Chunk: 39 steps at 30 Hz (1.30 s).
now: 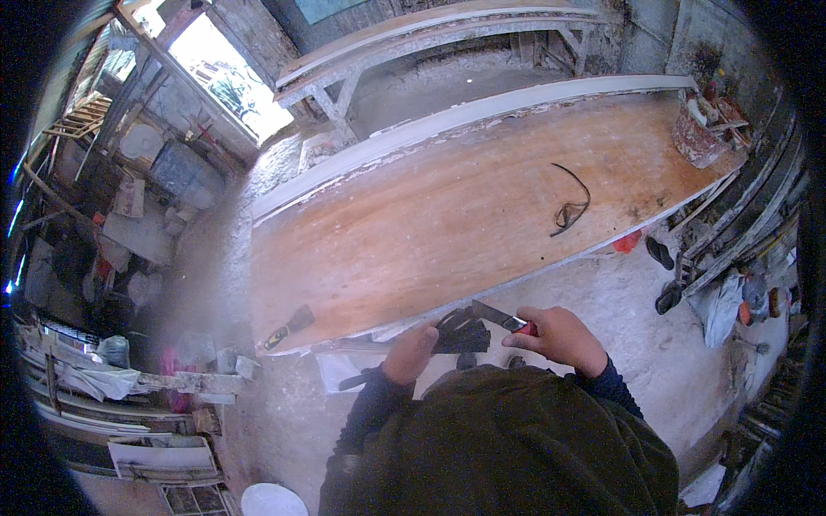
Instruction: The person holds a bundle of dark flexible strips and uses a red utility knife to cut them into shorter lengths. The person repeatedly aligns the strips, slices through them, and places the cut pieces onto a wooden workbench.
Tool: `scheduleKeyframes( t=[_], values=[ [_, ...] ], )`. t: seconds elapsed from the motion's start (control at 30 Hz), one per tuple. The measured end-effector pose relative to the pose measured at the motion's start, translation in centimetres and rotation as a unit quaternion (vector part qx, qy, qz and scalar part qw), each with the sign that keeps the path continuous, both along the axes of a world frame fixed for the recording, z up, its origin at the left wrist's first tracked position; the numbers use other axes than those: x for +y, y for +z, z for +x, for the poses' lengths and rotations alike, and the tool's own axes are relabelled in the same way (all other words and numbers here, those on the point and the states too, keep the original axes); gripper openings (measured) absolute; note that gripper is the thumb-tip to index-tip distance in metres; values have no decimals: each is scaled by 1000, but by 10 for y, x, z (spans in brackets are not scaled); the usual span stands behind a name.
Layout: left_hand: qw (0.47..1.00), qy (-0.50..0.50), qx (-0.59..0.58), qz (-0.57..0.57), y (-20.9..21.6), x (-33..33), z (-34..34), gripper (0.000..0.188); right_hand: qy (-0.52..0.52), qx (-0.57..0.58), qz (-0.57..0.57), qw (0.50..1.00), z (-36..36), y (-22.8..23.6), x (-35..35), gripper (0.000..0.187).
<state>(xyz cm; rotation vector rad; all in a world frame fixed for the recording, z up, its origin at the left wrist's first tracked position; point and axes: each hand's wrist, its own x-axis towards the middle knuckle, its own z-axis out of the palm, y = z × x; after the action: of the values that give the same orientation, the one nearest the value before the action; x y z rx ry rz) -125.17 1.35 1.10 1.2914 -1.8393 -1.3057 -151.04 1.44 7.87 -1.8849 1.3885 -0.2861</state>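
My left hand (409,354) is closed around a bundle of black strips (462,332), held just off the near edge of the wooden board (413,215). One dark end sticks out to the left of my wrist. My right hand (564,339) grips a knife (519,326) by its red and black handle. Its flat grey blade points left and lies over or against the bundle; whether it touches cannot be told. A thin black strip (571,211), looped at one end, lies on the board. At the board's near left corner rests a putty knife (290,328) with a dark, yellow-marked handle.
A smeared bucket (701,133) holding tools stands at the board's far right corner. Behind is a long whitish bench (430,34). Dark sandals (662,275) lie on the dusty floor at right. Planks and panels (163,456) are stacked at left, near a white round lid (273,500).
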Motion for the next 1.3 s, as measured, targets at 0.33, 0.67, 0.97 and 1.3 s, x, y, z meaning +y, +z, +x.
scheduleKeyframes(
  t=[0.33, 0.67, 0.97, 1.3],
  values=[
    [985, -41, 130, 106, 7, 7, -2, 46, 16, 0, -89, 996, -4, 0, -6, 41],
    [982, -37, 135, 129, 19, 13, -4, 46, 31, 61, -157, 985, -3, -11, -8, 38],
    [977, 0, 126, 173, -29, 16, 7, 44, 156, 65, -173, 970, -4, -23, -7, 35],
    [994, -44, -78, -63, -15, 16, -11, 33, 161, 37, -166, 972, 0, -22, -5, 26]
  ],
)
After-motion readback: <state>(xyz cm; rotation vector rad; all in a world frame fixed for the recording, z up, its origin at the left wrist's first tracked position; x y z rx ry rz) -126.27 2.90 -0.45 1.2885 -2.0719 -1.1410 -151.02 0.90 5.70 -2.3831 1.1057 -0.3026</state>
